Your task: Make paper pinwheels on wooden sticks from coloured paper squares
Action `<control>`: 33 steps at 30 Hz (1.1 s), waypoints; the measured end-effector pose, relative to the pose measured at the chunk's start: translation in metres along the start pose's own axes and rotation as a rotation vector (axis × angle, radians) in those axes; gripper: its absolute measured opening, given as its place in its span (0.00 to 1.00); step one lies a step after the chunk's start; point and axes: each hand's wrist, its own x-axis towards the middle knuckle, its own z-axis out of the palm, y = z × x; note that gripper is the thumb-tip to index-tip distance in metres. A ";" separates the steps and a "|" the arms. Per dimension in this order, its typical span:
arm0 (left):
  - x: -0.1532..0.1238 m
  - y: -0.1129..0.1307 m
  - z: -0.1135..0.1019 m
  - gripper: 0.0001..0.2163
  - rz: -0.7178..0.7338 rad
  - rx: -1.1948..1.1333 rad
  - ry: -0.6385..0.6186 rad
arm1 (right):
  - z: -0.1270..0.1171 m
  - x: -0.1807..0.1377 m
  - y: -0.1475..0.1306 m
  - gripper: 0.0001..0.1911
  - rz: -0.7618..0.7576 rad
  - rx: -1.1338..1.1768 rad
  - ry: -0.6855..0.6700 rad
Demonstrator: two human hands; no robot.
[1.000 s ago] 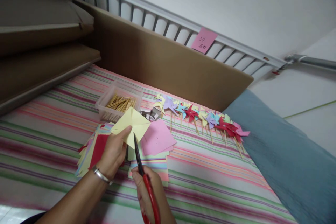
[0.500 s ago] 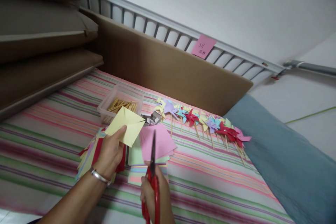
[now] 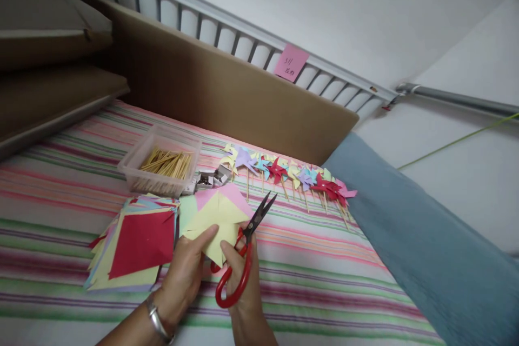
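Observation:
My left hand (image 3: 187, 270) pinches a yellow square of paper (image 3: 219, 216) that has slits cut in from its corners. Red-handled scissors (image 3: 233, 297) hang in my right hand (image 3: 248, 286), their dark blades slightly apart and pointing up to the right. My right thumb also presses on the paper's lower right side. Beneath the yellow square lies pink paper (image 3: 235, 195) on a pale green sheet (image 3: 187, 211). To the left is a pile of coloured squares with a slit red square (image 3: 141, 243) on top.
A clear plastic box (image 3: 130, 167) of wooden sticks (image 3: 168, 162) stands beyond the pile, with small open boxes (image 3: 213, 177) beside it. Several paper pinwheels (image 3: 278, 170) on sticks lie in a row by a brown board (image 3: 227, 97). Brown padded stacks (image 3: 52, 97) rise at left.
The yellow square has moved right and down, turned in my hands. My right hand has come up to touch it, and the scissors have tilted right with blades parted. The view has shifted.

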 end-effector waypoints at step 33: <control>0.042 0.077 -0.047 0.17 0.373 0.050 0.208 | 0.013 -0.045 0.002 0.32 0.423 -0.437 -0.353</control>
